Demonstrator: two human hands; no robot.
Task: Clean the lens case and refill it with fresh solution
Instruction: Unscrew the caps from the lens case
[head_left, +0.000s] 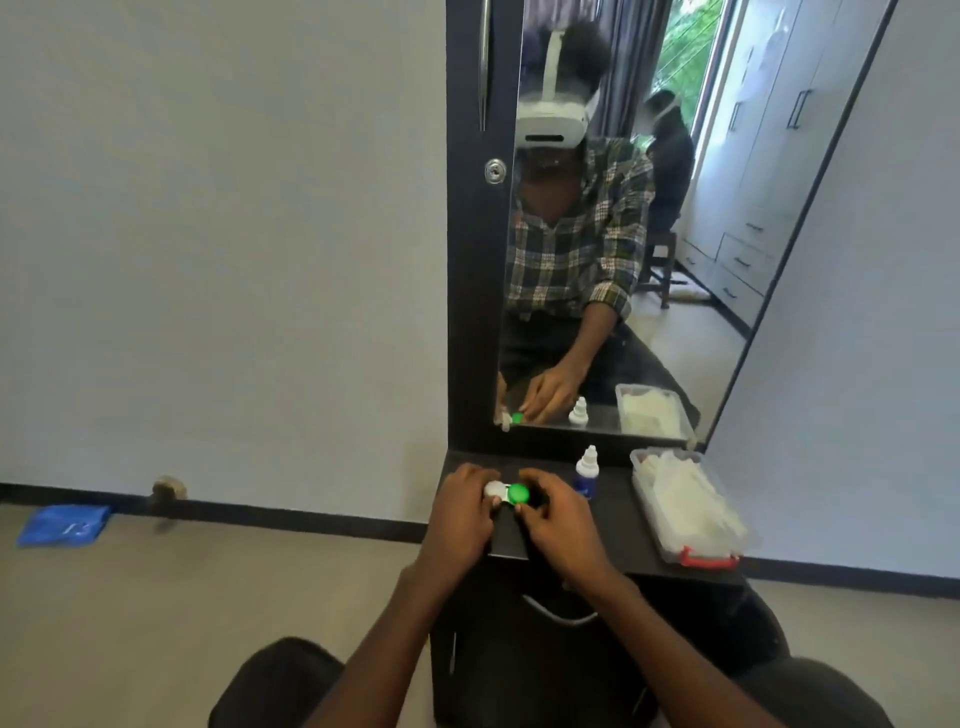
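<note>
Green and white caps, two, top one lens case, apparently gripped by both hands.

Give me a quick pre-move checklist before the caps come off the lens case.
1. Lens case held by both hands over the dark shelf: ok.
2. Left hand grips the white-cap side: ok.
3. Right hand fingers at the green cap: ok.
4. Both caps on: ok; tightness, cannot tell.
5. Solution bottle upright, capped, right of the hands: ok.
6. Clear box of white wipes on the shelf's right end: ok.
</note>
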